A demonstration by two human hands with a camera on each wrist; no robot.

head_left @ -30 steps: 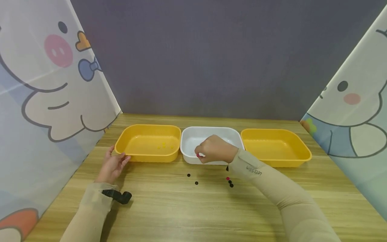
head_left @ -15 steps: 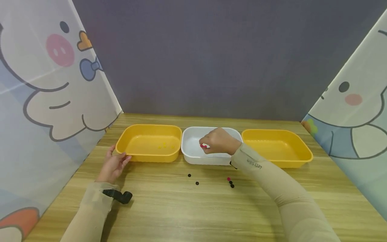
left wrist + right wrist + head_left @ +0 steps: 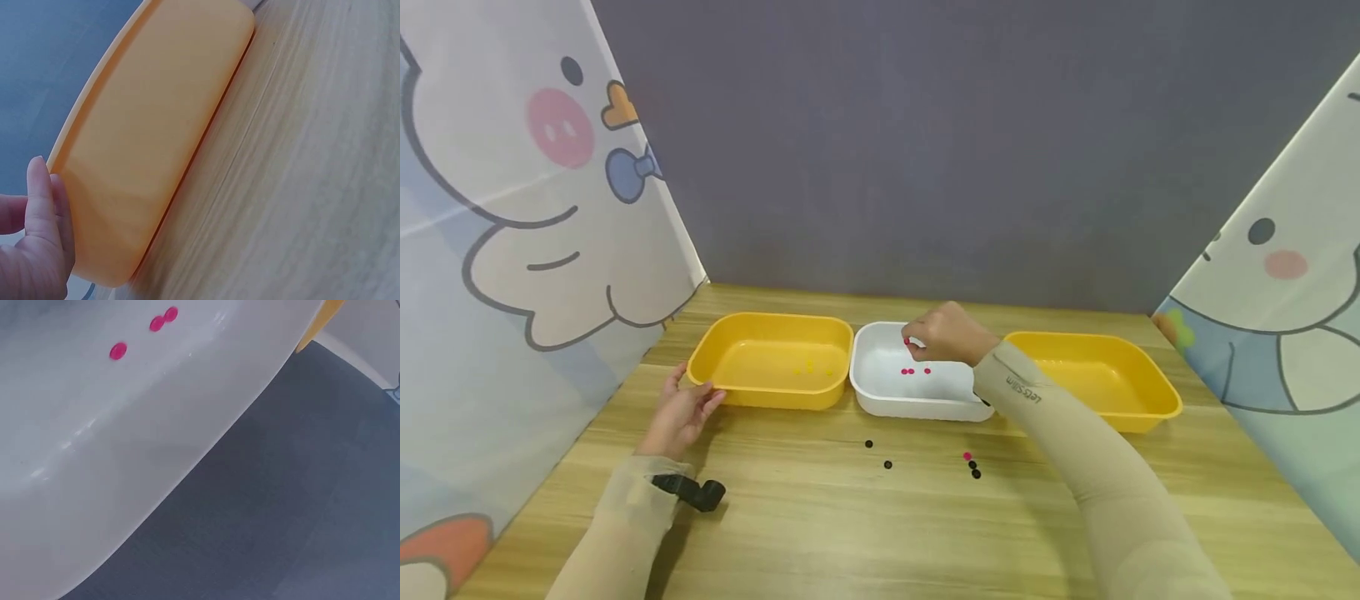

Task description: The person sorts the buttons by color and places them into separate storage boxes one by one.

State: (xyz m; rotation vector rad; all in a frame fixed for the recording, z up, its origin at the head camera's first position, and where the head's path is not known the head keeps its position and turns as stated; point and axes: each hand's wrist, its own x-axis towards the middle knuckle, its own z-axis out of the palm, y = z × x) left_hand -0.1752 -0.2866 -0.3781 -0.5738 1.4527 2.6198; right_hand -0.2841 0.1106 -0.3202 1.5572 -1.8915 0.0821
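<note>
Right now, the small pink disc (image 3: pixel 907 342) sits at the fingertips of your right hand (image 3: pixel 949 332), over the white tray (image 3: pixel 921 408); those fingers are curled and pinch it, though the right wrist view does not show the grip. It should be light, stiff and hard to break, but likely slick, so take it by its edge between thumb and one fingertip. On the white tray's floor lie three loose pink discs (image 3: pixel 118 350), two close together and one apart. Your left hand (image 3: pixel 680 414), fingers fairly straight, rests against the near left corner of the left yellow tray (image 3: pixel 782 398), which holds a few yellow pieces (image 3: pixel 809 367) too small to make out. The right yellow tray (image 3: pixel 1093 377) is partly behind your right sleeve (image 3: pixel 1097 475). Nearer you on the tabletop (image 3: pixel 805 533), one pink piece (image 3: pixel 967 456) lies beside two black discs (image 3: pixel 976 474); two separate black pieces (image 3: pixel 888 465) lie farther left.
</note>
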